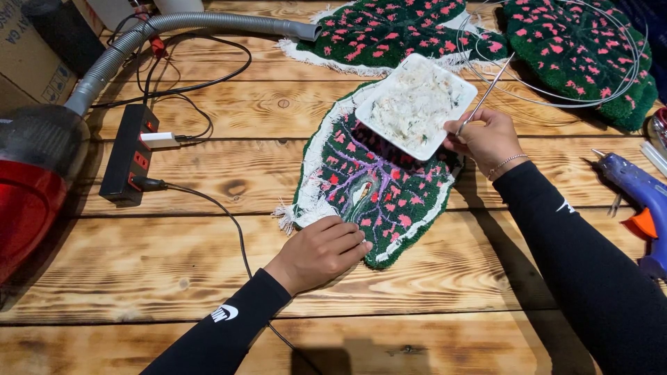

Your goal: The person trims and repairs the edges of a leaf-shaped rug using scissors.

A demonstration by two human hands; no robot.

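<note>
A leaf-shaped tufted rug piece [375,187], dark green with pink and purple marks and a white fringed backing, lies on the wooden table [208,264]. My left hand [323,250] rests flat on its near edge, fingers together, holding nothing. A white square dish [415,104] of pale fluffy scraps sits on the rug's far end. My right hand [486,137] is closed around a thin metal tool [484,97], tweezers or slim scissors, whose tip points up and away past the dish's right corner.
Two more green-and-pink tufted leaves [396,31] [577,55] lie at the back, one under a wire hoop [556,87]. A black power strip [128,153] with cables and a red vacuum cleaner [31,180] with grey hose [174,28] are on the left. A blue glue gun [639,191] lies right.
</note>
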